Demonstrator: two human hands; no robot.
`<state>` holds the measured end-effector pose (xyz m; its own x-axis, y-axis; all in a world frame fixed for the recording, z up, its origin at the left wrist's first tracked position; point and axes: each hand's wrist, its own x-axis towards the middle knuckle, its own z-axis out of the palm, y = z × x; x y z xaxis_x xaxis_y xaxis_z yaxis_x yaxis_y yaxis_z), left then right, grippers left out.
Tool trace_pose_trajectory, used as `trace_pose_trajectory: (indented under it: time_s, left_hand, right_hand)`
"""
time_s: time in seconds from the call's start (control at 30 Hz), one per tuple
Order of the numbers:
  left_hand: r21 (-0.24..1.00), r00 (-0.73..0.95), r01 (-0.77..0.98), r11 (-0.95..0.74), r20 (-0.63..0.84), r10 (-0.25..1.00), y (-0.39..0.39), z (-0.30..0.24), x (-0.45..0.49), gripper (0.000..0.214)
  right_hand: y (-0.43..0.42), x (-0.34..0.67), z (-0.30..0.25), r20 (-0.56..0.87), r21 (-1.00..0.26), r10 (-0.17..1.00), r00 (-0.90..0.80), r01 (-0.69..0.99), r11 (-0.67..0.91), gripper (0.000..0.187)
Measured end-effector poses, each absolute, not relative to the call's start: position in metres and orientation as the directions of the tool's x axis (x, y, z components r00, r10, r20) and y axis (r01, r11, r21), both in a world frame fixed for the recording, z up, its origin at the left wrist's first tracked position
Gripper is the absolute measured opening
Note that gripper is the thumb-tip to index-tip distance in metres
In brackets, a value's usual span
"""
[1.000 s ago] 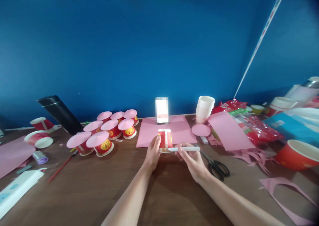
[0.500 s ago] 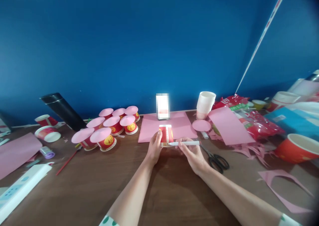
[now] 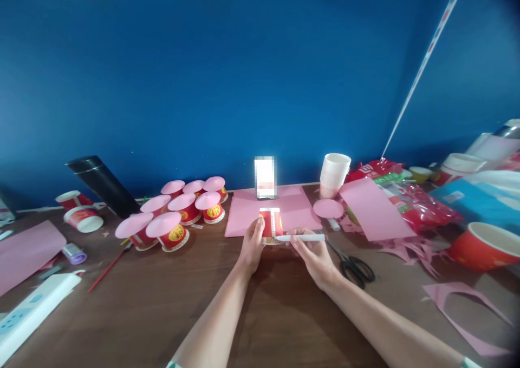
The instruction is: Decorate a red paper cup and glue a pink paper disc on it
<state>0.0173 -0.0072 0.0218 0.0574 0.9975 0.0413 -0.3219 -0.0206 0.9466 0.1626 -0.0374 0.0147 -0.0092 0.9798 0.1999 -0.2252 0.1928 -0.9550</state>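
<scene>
My left hand (image 3: 253, 243) is closed round the left side of a red and white paper cup (image 3: 268, 224), thumb toward me. Pinched in my right hand (image 3: 311, 251) is a white marker pen (image 3: 304, 238) with a reddish end; it lies nearly level, its tip pointing left at the cup's lower edge. Whether the tip touches the cup I cannot tell. Behind the cup lies a pink paper sheet (image 3: 239, 216). Black-handled scissors (image 3: 357, 269) rest just right of my right hand.
Several red cups topped with pink paper discs (image 3: 164, 225) stand at left, near a black bottle (image 3: 103, 184) and a power strip (image 3: 36, 314). A stack of white cups (image 3: 335, 170), a pink disc (image 3: 328, 209), red packets (image 3: 426, 203), an orange-red cup (image 3: 483, 249) and paper scraps (image 3: 459, 308) are right.
The view has tilted slightly up, so most things sit a little lower in it. Both hands keep their hold on the cup and the marker pen.
</scene>
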Motion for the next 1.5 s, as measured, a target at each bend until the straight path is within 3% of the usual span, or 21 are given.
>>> trace_pose_trajectory:
  time_s: [0.53, 1.03, 1.5]
  left_hand:
    - [0.929, 0.028, -0.368, -0.046, 0.061, 0.998, -0.0065, 0.0198, 0.0171, 0.040]
    - [0.944, 0.028, -0.329, -0.007, 0.017, 0.999, -0.0071, 0.0196, 0.0160, 0.037]
    - [0.950, 0.056, -0.313, -0.011, 0.030, 0.998, -0.0094, 0.0240, 0.0153, 0.036]
  right_hand:
    - [-0.0401, 0.1621, 0.0212, 0.219, -0.959, 0.974, -0.055, -0.198, 0.204, 0.030]
    - [-0.0399, 0.1607, 0.0204, 0.184, -0.949, 0.983, -0.017, -0.264, 0.173, 0.026]
    - [-0.0399, 0.1610, 0.0204, 0.238, -0.954, 0.969, -0.070, -0.204, 0.219, 0.022]
